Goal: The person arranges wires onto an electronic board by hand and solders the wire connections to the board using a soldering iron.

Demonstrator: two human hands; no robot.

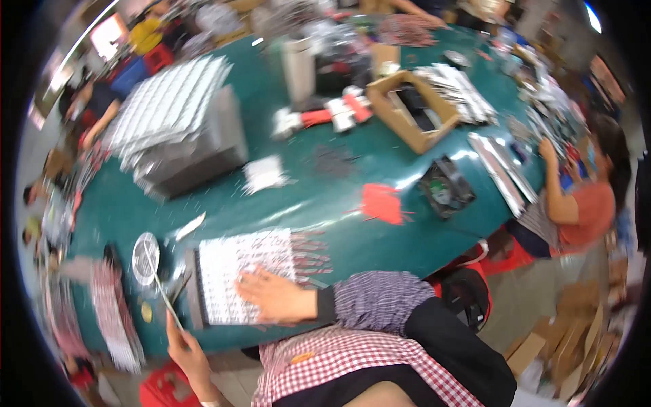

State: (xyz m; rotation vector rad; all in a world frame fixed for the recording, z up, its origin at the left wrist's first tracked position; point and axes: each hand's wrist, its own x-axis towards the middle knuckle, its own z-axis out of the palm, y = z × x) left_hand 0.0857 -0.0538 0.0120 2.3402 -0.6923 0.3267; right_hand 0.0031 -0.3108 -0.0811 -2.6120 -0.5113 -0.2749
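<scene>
My left hand is closed around the lower end of a thin pale stick. The stick's far end reaches over a round whitish dish on the table. My right hand lies flat, fingers spread, on a white sheet-like panel covered with rows of small dark marks. Reddish-brown thin strips stick out past the panel's right side. Along its left side runs a dark grey bar. What the stick's tip carries, if anything, is too small to tell.
On the green table stand a tall stack of white panels, small white and red piles, a black fan-like box and a cardboard box. Bundled strips lie left. A co-worker sits right.
</scene>
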